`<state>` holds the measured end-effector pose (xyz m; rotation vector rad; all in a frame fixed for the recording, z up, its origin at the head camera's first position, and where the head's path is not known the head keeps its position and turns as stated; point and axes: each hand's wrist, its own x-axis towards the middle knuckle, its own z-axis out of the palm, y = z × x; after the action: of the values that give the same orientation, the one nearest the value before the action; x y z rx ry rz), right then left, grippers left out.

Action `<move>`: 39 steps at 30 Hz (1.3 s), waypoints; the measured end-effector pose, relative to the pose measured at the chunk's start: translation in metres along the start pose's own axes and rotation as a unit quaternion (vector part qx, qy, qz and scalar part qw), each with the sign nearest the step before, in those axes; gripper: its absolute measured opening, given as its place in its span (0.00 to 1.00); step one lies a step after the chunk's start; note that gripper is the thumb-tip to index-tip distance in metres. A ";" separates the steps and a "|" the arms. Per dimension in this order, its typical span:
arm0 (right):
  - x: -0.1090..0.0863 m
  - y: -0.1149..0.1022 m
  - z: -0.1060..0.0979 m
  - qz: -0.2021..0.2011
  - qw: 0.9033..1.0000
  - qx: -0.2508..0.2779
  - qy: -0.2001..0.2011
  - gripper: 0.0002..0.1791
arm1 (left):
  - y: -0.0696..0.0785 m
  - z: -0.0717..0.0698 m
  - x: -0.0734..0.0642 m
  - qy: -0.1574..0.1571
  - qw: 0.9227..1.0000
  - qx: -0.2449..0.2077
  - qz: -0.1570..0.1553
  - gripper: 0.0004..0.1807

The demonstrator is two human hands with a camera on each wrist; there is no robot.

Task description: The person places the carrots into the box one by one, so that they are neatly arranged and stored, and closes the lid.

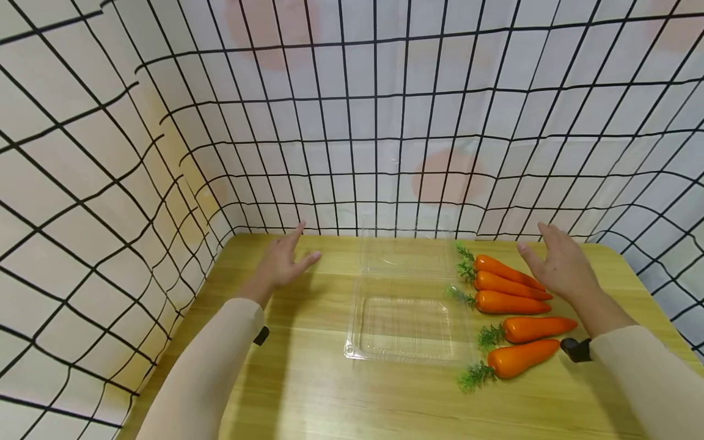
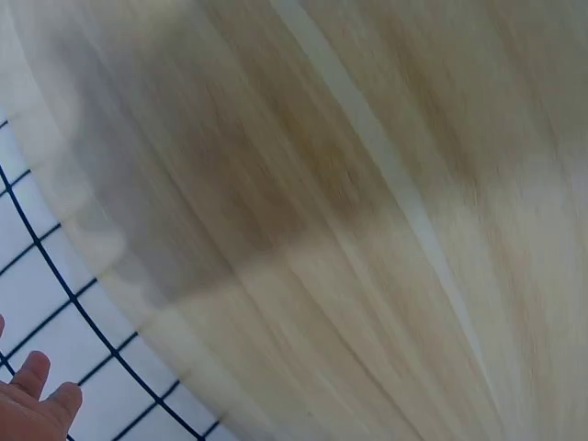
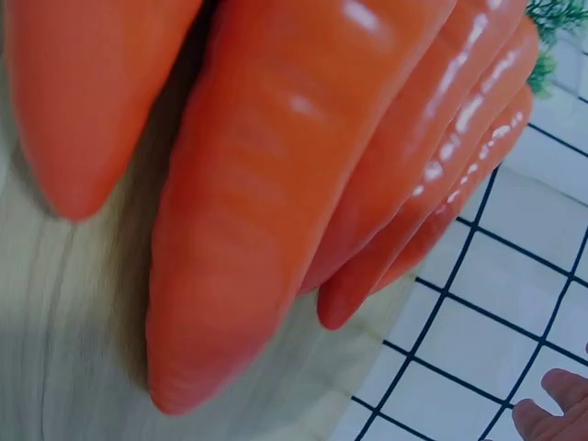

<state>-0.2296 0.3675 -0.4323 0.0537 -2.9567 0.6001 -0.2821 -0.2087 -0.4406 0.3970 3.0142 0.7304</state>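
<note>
"Head view: how are the fingers held?"

"On the left hand (image 1: 282, 261), left of centre, they are outstretched, with the thumb parted from them. The right hand (image 1: 563, 263), at centre-right, is likewise spread."

"What is found nearest?"

"Beside the right hand, five orange carrots (image 1: 514, 301) are laid on the wooden table (image 1: 319, 403), tips pointed right, green tops (image 1: 492, 337) left. The upper three are bunched; the lower two are spaced more loosely. In the right wrist view, the upper half is largely filled by them."

"And between the hands?"

"A clear plastic container (image 1: 407, 327) is set near mid-frame, its lid (image 1: 407, 253) turned back above it."

"Farther out?"

"Pale sleeves (image 1: 209, 360) are seen at lower left and lower right; the top is crossed by a black grid (image 1: 376, 96)."
</note>
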 end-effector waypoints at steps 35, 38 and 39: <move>-0.056 -0.030 0.000 0.023 0.996 0.088 -0.022 0.42 | 0.031 0.036 -0.027 -0.006 0.980 -0.198 -0.006 0.44; -0.061 -0.030 0.001 0.035 0.994 0.094 -0.030 0.42 | 0.033 0.041 -0.029 -0.008 0.978 -0.207 -0.002 0.43; -0.063 -0.030 0.001 0.038 0.994 0.096 -0.033 0.42 | 0.034 0.042 -0.030 -0.010 0.978 -0.208 0.000 0.43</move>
<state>-0.1653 0.3400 -0.4298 -0.0220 -2.9644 0.9085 -0.2420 -0.1682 -0.4641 0.3823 2.7349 1.3065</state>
